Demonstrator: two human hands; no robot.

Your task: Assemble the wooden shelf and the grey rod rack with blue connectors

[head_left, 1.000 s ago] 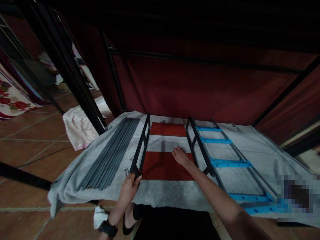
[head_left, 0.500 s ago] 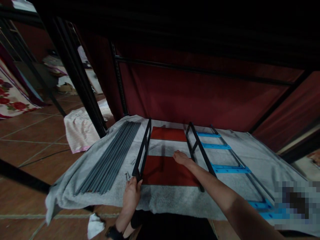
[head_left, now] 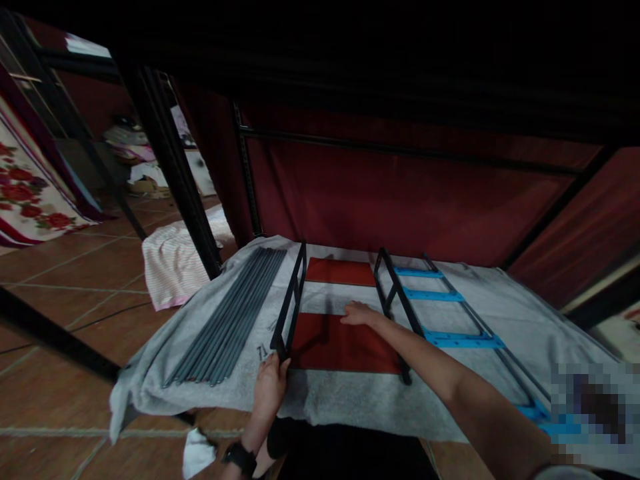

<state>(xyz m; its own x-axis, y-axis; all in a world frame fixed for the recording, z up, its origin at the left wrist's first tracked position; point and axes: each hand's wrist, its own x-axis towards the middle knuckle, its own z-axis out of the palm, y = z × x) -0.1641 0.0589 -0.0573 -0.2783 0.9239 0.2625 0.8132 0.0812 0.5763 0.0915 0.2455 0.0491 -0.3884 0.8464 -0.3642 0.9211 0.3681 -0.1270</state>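
Observation:
On a grey cloth (head_left: 345, 403) spread over the floor stand two black metal side frames with two red panels lying between them. My left hand (head_left: 271, 390) grips the near end of the left black frame (head_left: 293, 303). My right hand (head_left: 358, 313) rests flat on the far edge of the near red panel (head_left: 345, 347), fingers spread, close to the right black frame (head_left: 395, 300). The far red panel (head_left: 340, 272) lies beyond a bare strip of cloth.
A bundle of grey metal rods (head_left: 230, 317) lies left of the frames. A dark frame with blue cross strips (head_left: 450, 320) lies to the right. A black post (head_left: 170, 167) and a striped pink cloth (head_left: 173, 263) are at left. A red curtain (head_left: 400, 193) hangs behind.
The view has shifted a little to the left. My right hand slid slightly left on the red panel. My left hand keeps its hold on the frame's near end.

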